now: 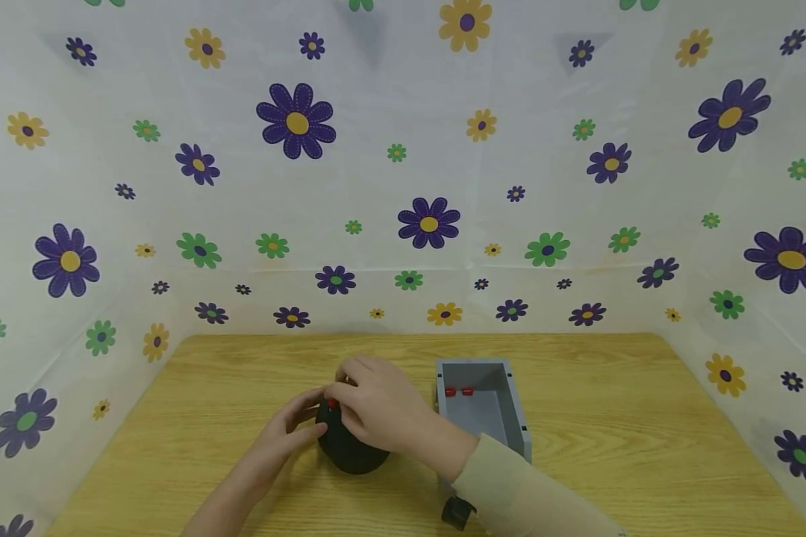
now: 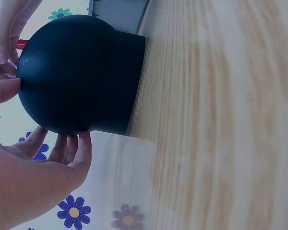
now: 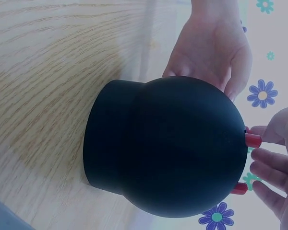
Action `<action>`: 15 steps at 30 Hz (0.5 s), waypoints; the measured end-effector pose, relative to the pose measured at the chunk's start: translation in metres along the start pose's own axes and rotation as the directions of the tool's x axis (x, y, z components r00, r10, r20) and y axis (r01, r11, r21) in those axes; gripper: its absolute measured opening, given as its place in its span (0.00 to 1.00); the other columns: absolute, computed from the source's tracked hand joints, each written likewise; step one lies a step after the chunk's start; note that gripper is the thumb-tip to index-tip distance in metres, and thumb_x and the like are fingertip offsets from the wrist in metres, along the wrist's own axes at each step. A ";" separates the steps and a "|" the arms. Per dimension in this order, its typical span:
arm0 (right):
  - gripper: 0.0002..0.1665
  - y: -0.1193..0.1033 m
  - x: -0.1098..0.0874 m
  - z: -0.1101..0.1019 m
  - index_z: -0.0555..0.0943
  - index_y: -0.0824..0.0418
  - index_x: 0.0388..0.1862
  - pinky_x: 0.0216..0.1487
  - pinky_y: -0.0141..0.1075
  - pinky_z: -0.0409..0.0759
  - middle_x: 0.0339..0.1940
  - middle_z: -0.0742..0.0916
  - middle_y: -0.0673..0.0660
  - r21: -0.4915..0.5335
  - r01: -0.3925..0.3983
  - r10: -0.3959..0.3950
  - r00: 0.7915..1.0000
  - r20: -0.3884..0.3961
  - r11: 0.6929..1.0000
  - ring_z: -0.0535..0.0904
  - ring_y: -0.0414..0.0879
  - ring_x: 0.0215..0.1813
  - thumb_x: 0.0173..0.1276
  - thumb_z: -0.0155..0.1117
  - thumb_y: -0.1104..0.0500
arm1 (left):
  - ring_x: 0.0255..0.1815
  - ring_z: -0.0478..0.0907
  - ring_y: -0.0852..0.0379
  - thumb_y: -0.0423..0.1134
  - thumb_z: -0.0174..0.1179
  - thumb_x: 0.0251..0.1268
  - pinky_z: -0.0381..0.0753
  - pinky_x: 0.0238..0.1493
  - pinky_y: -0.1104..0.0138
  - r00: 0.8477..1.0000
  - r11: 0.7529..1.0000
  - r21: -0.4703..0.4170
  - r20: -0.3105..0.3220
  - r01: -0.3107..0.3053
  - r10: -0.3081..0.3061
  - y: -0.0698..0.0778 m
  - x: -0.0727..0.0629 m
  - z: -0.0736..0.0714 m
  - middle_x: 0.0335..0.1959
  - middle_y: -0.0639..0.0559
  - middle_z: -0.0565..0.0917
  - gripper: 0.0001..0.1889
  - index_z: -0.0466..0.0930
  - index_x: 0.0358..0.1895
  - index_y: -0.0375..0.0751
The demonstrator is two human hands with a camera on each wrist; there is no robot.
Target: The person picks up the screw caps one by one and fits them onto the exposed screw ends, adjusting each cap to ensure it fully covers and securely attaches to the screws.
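A black round-topped body (image 1: 354,451) on a narrower base stands on the table. Red pegs (image 3: 253,140) stick out of its rounded top. My left hand (image 1: 275,440) holds its side, thumb and fingers spread around the curve; in the left wrist view the fingertips (image 2: 84,139) press the black surface. Over the top is my right hand (image 1: 383,406), fingers bent, pinching at a red peg (image 1: 332,403) that the hand partly hides. The right wrist view has the right fingers (image 3: 271,165) close beside the pegs.
A grey open box (image 1: 483,406) stands right of the black body, two red pegs (image 1: 459,391) lying inside near its far left corner. The right forearm crosses its near end. A small black piece (image 1: 457,513) shows beside the right sleeve. Flowered sheeting (image 1: 430,149) surrounds the wooden table.
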State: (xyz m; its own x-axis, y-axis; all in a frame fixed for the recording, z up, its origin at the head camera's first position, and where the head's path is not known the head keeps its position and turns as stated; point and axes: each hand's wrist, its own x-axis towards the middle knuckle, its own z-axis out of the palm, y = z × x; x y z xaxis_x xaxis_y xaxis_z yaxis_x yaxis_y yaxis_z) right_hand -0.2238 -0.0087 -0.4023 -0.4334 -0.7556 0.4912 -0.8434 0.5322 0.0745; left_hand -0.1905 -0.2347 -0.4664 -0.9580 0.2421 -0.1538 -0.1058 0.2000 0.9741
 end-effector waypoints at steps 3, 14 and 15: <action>0.08 0.000 -0.001 0.000 0.90 0.47 0.47 0.53 0.32 0.83 0.48 0.87 0.48 -0.016 0.010 -0.010 1.000 0.001 1.000 0.82 0.41 0.49 0.75 0.68 0.56 | 0.82 0.56 0.32 0.41 0.60 0.78 0.69 0.76 0.39 1.000 1.000 0.002 0.004 -0.006 0.006 0.000 0.000 0.000 0.84 0.35 0.60 0.36 0.59 0.84 0.39; 0.07 -0.001 -0.003 0.000 0.88 0.48 0.48 0.53 0.33 0.83 0.48 0.87 0.48 -0.030 0.028 -0.028 0.999 -0.018 0.999 0.82 0.41 0.49 0.75 0.68 0.55 | 0.82 0.57 0.33 0.41 0.60 0.78 0.69 0.75 0.39 1.000 1.000 0.005 -0.006 -0.009 0.009 -0.001 0.000 0.001 0.84 0.36 0.60 0.36 0.59 0.84 0.40; 0.06 -0.001 -0.004 0.000 0.89 0.48 0.48 0.52 0.33 0.83 0.48 0.87 0.48 -0.032 0.030 -0.030 0.999 -0.018 0.999 0.82 0.41 0.49 0.75 0.68 0.55 | 0.82 0.57 0.33 0.41 0.60 0.78 0.69 0.75 0.40 1.000 1.000 0.006 -0.006 -0.008 0.008 -0.001 0.000 0.001 0.84 0.36 0.60 0.36 0.59 0.84 0.40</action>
State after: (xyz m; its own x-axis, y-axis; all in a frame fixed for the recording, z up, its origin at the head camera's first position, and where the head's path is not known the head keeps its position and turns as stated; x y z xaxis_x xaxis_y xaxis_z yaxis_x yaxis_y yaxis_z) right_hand -0.2217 -0.0063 -0.4044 -0.4018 -0.7642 0.5045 -0.8451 0.5216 0.1170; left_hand -0.1901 -0.2335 -0.4675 -0.9605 0.2377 -0.1448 -0.0964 0.2037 0.9743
